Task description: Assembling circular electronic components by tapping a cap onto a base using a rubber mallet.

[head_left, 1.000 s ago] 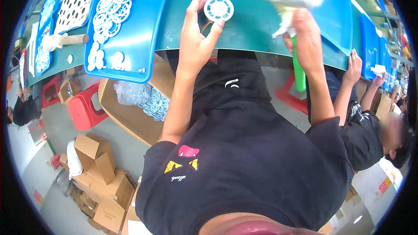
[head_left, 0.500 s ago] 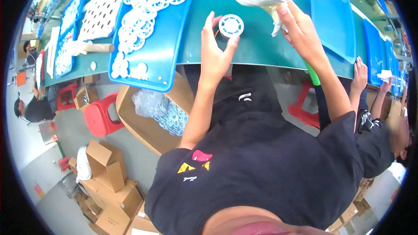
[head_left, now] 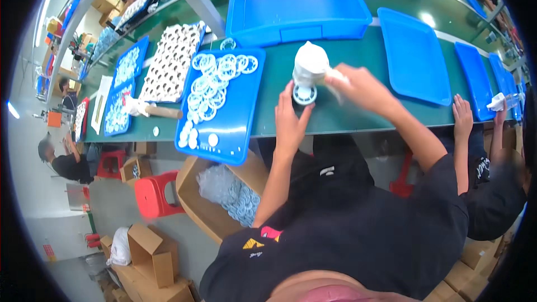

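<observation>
My left hand [head_left: 290, 126] is at the table's near side, with thumb and fingers on either side of a small round white slotted part [head_left: 305, 96] on the green tabletop. My right hand [head_left: 361, 86], partly blurred, grips a hammer [head_left: 311, 60] whose head is wrapped in white cloth. That wrapped head is right over the round part and hides its far edge; whether they touch, I cannot tell. Left of my left hand, a blue tray [head_left: 235, 128] holds many white rings [head_left: 207, 92] and small white discs.
A deep blue bin [head_left: 296, 8] stands beyond my hands, and a flat blue tray [head_left: 417, 59] lies to the right. Another cloth-wrapped hammer [head_left: 159, 111] rests at the left by a perforated white tray [head_left: 173, 61]. A co-worker's hand [head_left: 462, 114] is at the table edge on the right.
The wrapped hammer has come down from a raised position onto or just above the round part. My left hand has lowered that part to the table. The view has tilted up.
</observation>
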Tool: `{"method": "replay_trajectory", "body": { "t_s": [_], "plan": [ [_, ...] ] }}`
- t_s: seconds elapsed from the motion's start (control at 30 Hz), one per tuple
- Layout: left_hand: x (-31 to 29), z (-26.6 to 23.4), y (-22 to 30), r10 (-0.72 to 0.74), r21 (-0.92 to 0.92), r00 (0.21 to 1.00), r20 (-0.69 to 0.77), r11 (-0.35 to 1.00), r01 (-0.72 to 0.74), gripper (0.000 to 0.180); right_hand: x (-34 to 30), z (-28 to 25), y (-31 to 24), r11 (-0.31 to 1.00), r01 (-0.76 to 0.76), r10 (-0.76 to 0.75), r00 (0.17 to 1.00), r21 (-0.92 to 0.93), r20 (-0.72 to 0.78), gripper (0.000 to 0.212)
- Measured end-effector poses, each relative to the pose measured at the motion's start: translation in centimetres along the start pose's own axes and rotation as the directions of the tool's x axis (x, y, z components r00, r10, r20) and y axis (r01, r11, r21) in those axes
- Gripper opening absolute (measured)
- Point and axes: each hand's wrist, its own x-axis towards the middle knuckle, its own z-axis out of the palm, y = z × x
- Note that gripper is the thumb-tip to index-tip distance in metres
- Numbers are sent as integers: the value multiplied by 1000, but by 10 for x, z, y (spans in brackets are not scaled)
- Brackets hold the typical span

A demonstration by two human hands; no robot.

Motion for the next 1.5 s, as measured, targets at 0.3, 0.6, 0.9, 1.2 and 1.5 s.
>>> {"method": "replay_trajectory", "body": {
  "t_s": [0.3,0.6,0.9,1.2,1.5],
  "plan": [
    [23,-37,23,-239,-881,965,103,428,200,47,32,37,70,948,23,-159,897,-317,-412,41],
    [37,-31,67,-24,-534,1000,15,845,28,61,-21,21,-20,717,283,-191,959,636,-211,54],
    [64,13,125,193,-643,952,235,766,3,75,-50,-13,35,451,165,-32,985,877,-168,87],
    [28,-2,-6,-209,-334,970,128,912,241,40,-102,-85,94,238,319,-135,946,917,-294,84],
    [16,23,3,-62,-92,993,105,993,71,28,-94,-117,205,764,-425,-152,613,-486,-775,47]
  ]
}}
